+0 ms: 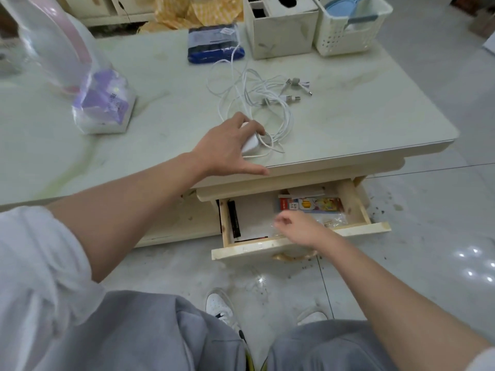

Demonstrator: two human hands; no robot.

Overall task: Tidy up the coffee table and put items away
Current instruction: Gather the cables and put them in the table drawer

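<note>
A pale marble-look coffee table (348, 124) fills the upper view. My left hand (227, 148) rests near its front edge, fingers closed around a white charger block (251, 143). Tangled white cables (257, 103) trail from the block toward the table's middle. Under the table edge a wooden drawer (294, 246) stands pulled out. My right hand (297, 227) is inside the drawer, fingers curled at a clear plastic packet (329, 219); whether it grips the packet I cannot tell. A colourful box (310, 204) lies at the drawer's back.
A clear bag with purple packs (104, 108) sits at the table's left. A dark blue wrapped pack (214, 44), a cream organiser box (281, 30) and a white perforated basket (348, 28) line the far edge. Black items (234, 218) lie in the drawer's left. My feet stand on tiled floor below.
</note>
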